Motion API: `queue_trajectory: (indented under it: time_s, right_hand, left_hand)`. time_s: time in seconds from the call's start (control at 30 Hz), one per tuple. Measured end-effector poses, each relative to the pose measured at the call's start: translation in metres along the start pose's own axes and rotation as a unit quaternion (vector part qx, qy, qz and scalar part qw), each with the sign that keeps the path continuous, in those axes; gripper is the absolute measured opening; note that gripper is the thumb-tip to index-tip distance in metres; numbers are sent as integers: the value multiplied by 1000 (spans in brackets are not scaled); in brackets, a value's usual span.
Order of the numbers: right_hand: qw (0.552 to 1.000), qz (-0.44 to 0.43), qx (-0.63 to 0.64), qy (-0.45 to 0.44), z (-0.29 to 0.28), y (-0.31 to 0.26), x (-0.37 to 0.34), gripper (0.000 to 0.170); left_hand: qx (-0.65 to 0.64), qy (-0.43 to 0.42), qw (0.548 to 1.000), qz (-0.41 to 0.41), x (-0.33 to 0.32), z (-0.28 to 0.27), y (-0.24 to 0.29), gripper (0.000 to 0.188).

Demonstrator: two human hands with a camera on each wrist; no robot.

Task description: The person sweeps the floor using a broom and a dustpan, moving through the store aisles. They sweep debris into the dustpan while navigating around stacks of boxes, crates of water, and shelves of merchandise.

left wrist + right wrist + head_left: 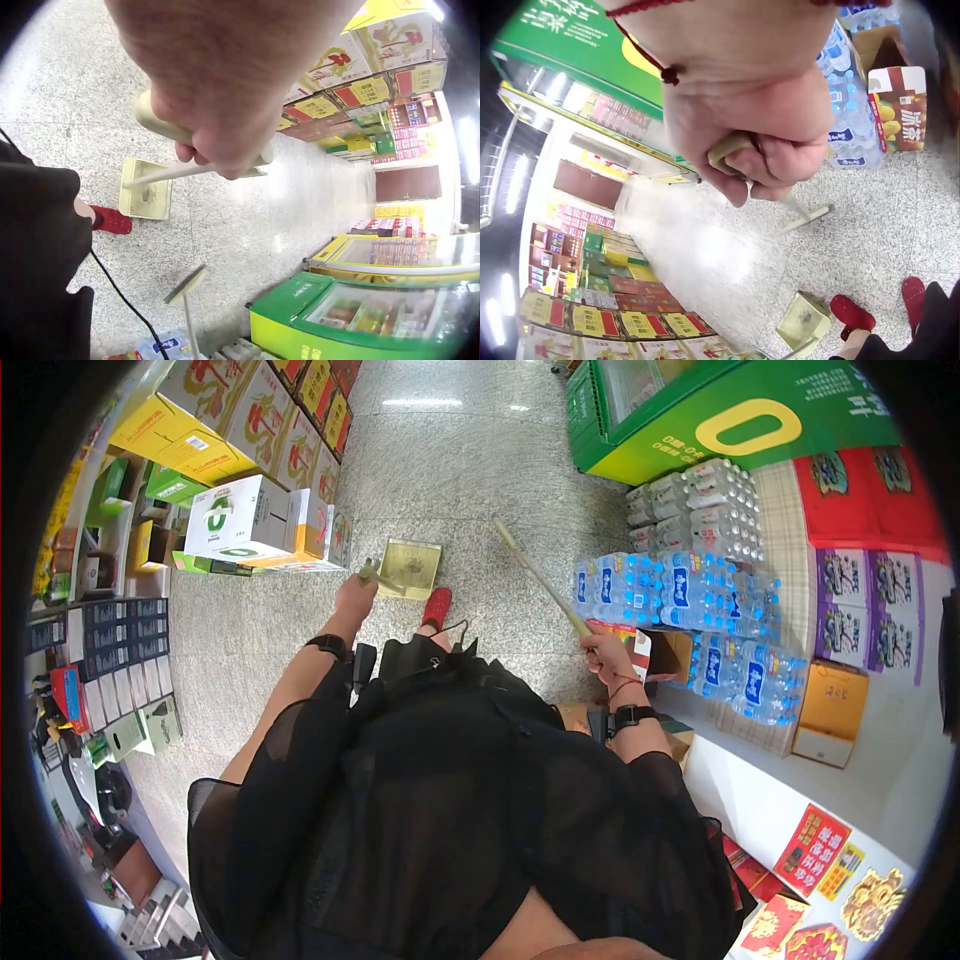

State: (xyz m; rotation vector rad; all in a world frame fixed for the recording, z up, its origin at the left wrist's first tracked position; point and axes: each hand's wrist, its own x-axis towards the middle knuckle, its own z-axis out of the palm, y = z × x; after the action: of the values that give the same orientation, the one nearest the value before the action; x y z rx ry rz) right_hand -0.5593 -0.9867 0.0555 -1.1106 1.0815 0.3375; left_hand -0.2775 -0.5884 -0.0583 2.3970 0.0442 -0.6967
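A person's left hand (355, 602) is closed round the handle of a dustpan (428, 555), the pan resting on the speckled floor (450, 480) just beside a red shoe (437, 606); farther right slants a broom (543, 580), its head well apart from the pan, its pole gripped in the curled fingers of the right hand (608, 658) near bottled water (640, 592); good sweeping would likely want a level, steady pan and short, low strokes, clear of the bottled water

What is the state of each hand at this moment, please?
Left hand: closed, holding the dustpan by its handle.
Right hand: closed, holding the broom by its stick.
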Motion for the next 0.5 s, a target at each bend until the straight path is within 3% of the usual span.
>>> queue_trajectory:
  time_s: [0.03, 0.1, 0.2, 0.3, 0.43, 0.5]
  right_hand:
    - [1000, 4, -6, 0, 3, -8, 12, 38]
    - [1000, 11, 9, 8, 11, -25, 32, 18]
    - [999, 42, 11, 27, 36, -52, 58, 15]
    - [997, 67, -35, 6, 60, -79, 78, 16]
    - [993, 72, -83, -41, 94, -115, 80, 27]
    - [991, 65, -108, -52, 101, -109, 91, 33]
  left_hand:
    - [17, -3, 1000, 1, -1, -6, 10, 42]
    - [12, 0, 1000, 6, -1, -16, 28, 41]
    - [21, 8, 999, 27, 16, -25, 38, 40]
    - [14, -32, 999, 1, 46, -24, 38, 38]
    - [-9, -38, 999, 30, 60, -37, 59, 36]
    - [47, -45, 997, 44, 65, -42, 61, 36]
